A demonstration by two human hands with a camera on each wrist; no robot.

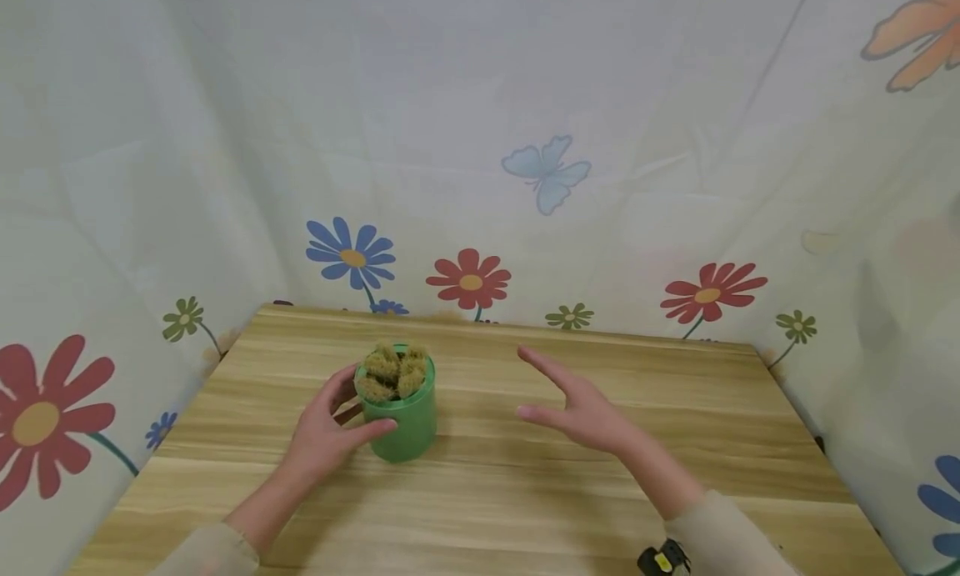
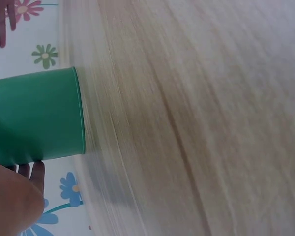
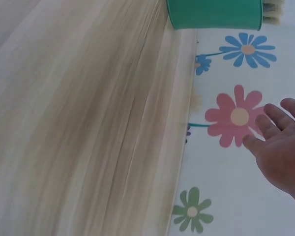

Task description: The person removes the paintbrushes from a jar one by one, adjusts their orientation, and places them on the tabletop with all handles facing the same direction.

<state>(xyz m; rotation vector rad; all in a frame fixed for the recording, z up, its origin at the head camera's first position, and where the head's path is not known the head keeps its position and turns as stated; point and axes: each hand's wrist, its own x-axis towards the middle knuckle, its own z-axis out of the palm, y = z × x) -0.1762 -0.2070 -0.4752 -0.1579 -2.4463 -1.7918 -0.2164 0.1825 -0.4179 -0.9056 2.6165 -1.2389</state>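
Observation:
A green cylindrical container [image 1: 405, 426] is upright at the left of the wooden table, with several fuzzy tan-brown tufts [image 1: 390, 374] showing at its open top. My left hand [image 1: 326, 430] holds it from the left side, thumb across the near face and fingers around the back. In the left wrist view the container's smooth wall [image 2: 39, 115] and lower rim face me. Whether its base touches the wood I cannot tell. My right hand [image 1: 581, 405] hovers to the right, apart from the container, thumb and fingers spread with nothing between them.
The wood-grain table [image 1: 495, 509] reaches back to a pale cloth [image 1: 450, 142] printed with flowers and a butterfly. That cloth also hangs along both sides. A small black device with a yellow mark [image 1: 663, 559] sits by the right sleeve.

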